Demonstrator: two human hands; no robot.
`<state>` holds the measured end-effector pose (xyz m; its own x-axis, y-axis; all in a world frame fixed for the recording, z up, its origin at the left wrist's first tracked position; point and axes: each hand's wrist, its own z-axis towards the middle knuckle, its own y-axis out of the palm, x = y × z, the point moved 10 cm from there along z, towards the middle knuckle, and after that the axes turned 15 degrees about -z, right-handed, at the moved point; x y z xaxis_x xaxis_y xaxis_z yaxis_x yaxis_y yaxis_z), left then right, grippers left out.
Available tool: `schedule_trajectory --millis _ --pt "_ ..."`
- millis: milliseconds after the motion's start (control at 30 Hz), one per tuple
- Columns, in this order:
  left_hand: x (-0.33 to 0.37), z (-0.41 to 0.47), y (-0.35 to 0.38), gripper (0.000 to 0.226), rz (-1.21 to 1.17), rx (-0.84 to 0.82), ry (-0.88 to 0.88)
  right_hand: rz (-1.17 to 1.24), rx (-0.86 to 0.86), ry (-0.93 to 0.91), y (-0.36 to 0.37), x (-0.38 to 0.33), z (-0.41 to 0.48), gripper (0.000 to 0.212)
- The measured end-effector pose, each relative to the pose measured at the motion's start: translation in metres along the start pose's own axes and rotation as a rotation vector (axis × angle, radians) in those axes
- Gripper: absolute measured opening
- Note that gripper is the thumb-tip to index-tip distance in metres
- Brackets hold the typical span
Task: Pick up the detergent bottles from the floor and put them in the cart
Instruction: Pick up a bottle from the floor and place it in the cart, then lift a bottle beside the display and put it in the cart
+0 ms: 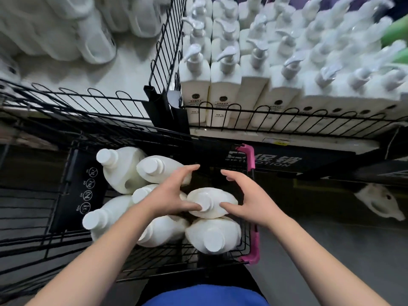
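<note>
A black wire cart [245,239] with pink corner trim stands in front of me, holding several white detergent bottles lying on their sides. The topmost bottle [213,195] rests on the pile at the cart's right side, cap toward me. My left hand [170,195] hovers at its left, thumb touching the cap, fingers spread and arched above. On the bottle's right, my right hand [249,195] has its thumb on the shoulder and its fingers apart. Neither hand wraps around the bottle. Other bottles [123,171] [214,235] lie around it.
A shelf behind a low black wire rail holds rows of white pump bottles [225,80]. Large white jugs [88,36] fill the shelf at upper left. Grey floor [331,250] lies to the cart's right, with a white object [379,199] low under the shelf.
</note>
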<state>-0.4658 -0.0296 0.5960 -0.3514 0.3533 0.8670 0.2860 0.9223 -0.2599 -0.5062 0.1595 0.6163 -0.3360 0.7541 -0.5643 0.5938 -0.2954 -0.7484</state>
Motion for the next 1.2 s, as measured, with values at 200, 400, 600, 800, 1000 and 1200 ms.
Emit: schedule_trajectory --millis 200,400,600,800,1000,1200 --pt "0.126 -0.038 -0.045 0.101 0.026 0.091 0.309 0.06 0.287 -0.113 -0.107 -0.061 -0.048 0.082" --pt "0.207 -0.065 -0.047 0.099 0.055 0.076 0.532 0.141 0.485 -0.113 -0.168 -0.085 -0.097 0.08" --pt "0.234 -0.063 -0.014 0.098 0.011 -0.046 0.626 0.172 0.622 -0.008 -0.174 -0.073 -0.139 0.08" --pt "0.263 -0.055 0.051 0.097 -0.005 -0.171 0.691 0.196 0.724 0.133 -0.173 -0.026 -0.212 0.078" --pt "0.302 -0.045 0.159 0.096 0.053 -0.309 0.685 0.212 0.842 0.259 -0.179 0.056 -0.31 0.076" --pt "0.372 -0.018 0.34 0.092 0.135 -0.499 0.802 0.294 1.025 0.372 -0.192 0.177 -0.434 0.076"
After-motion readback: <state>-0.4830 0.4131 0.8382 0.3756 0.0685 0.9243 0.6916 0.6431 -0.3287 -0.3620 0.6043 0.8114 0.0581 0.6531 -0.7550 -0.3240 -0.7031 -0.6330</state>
